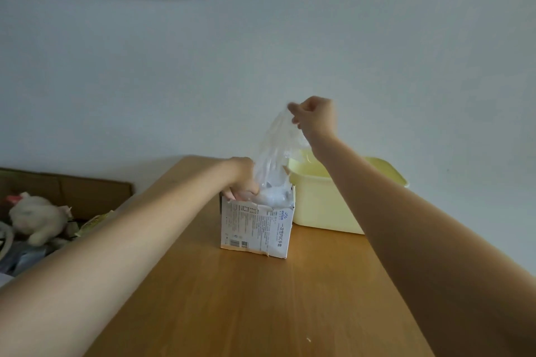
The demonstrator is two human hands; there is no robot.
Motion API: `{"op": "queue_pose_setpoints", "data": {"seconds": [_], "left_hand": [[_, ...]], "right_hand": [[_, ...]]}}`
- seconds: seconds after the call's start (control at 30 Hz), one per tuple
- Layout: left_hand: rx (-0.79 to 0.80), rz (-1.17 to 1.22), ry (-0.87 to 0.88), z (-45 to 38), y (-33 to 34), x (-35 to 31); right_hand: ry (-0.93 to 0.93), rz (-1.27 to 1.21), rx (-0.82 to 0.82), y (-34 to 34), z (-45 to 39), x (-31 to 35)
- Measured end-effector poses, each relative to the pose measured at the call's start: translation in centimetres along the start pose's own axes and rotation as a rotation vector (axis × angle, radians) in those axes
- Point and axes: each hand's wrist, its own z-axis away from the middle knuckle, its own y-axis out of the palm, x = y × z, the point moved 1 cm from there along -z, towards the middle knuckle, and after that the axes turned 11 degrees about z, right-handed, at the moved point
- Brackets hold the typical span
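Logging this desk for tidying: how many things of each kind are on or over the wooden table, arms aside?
Glove box, gripped by the left hand: 1
Clear glove, pinched by the right hand: 1
Yellow tub: 1
Total: 3

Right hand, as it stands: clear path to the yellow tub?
Probably yes. The right hand is raised over the yellow tub, nothing between. But its fingers pinch a clear glove whose lower end sits in the box, gripped by the left hand.
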Motion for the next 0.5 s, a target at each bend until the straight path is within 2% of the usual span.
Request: {"op": "queue_pose_setpoints", "data": {"seconds": [0.07, 0.13, 0.17, 0.23, 0.3, 0.4, 0.5], "left_hand": [[0.177, -0.012, 0.01, 0.5, -0.3, -0.3], [0.316, -0.137, -0.006, 1.3, 0.0, -0.6], [0.296, -0.246, 0.033, 1.7, 0.4, -0.7], [0.135, -0.409, 0.177, 1.2, 1.0, -0.9], [0.032, -0.377, 0.25, 0.4, 1.2, -0.8], [-0.064, -0.345, 0.231, -0.6, 0.8, -0.5], [-0.145, -0.439, 0.207, -1.3, 0.4, -0.3]], "right_hand": [[-0.026, 0.177, -0.058, -0.2, 0.1, -0.5], [-0.007, 0.284, -0.131, -0.5, 0.4, -0.8], [0.024, 0.266, -0.173, -0.7, 0.5, -0.9], [0.084, 0.135, -0.241, -1.1, 0.5, -0.6], [0.079, 0.064, -0.265, -1.6, 0.3, -0.3], [0.01, 0.074, -0.169, -2.2, 0.4, -0.1], [0.025, 0.07, -0.029, -2.8, -0.1, -1.3]]}}
